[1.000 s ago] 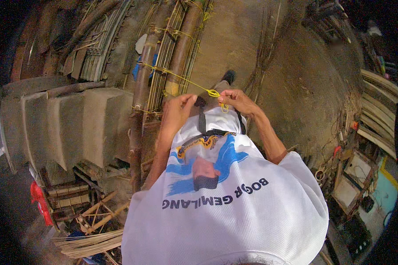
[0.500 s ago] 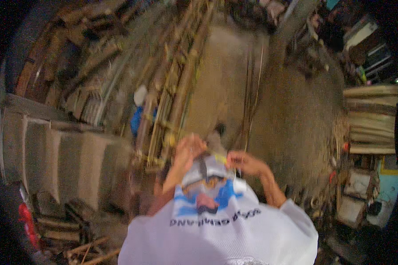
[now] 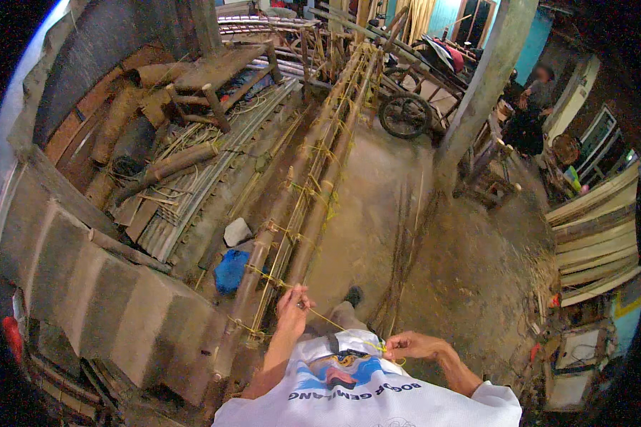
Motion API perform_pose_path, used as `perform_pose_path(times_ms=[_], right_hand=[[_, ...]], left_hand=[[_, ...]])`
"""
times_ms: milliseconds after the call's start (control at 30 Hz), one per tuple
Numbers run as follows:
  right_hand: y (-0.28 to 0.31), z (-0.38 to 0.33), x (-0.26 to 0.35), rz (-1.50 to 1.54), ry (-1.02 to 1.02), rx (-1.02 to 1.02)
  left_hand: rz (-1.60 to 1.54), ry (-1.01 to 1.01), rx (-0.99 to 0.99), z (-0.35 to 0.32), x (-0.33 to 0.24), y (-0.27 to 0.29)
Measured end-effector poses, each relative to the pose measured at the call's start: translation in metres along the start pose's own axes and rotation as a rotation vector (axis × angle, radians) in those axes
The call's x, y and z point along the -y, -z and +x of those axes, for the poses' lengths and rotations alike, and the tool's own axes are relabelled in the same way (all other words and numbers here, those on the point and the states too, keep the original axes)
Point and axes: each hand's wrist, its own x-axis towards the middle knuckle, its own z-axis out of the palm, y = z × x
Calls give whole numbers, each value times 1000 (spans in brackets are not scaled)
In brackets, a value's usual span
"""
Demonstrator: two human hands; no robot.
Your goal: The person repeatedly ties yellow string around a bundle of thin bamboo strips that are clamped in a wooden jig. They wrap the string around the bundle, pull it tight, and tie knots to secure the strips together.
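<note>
A thin yellow cord (image 3: 335, 322) runs slantwise in front of my white shirt, from one hand to the other. My left hand (image 3: 293, 310) is closed on its far end, beside the nearer stretch of a bamboo pole (image 3: 325, 186). Pinched in my right hand (image 3: 414, 346) is the other part of the cord, with a small loose loop hanging below the fingers. A second bamboo pole (image 3: 258, 255) lies alongside the first. Yellow lashings (image 3: 283, 229) cross between both poles at intervals along their length.
Left of the poles lie a blue bag (image 3: 232, 271) and a pale block (image 3: 237, 232). Beyond them are long grey strips (image 3: 214, 171) and a wooden bench (image 3: 224, 71). A concrete post (image 3: 481, 92) stands ahead right, near a wheel (image 3: 404, 115). A person (image 3: 538, 92) sits farther back.
The view has tilted up, showing more of the far yard, and the blur has cleared. My hands are farther apart, and the cord between them now shows.
</note>
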Motion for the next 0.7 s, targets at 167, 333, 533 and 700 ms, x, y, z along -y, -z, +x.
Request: perform_pose_path(times_ms=[167,333,533,700], right_hand=[[43,6,-5,-69,37,-260],[101,-13,-50,-39,4,-209],[176,19,-75,71,29,-393],[289,121,-152,-117,266,-872]], left_hand=[[2,153,63,-8,-11,-21],[148,48,-14,-7,-10,-50],[68,67,-30,34,11,-54],[1318,153,119,94,19,-73]])
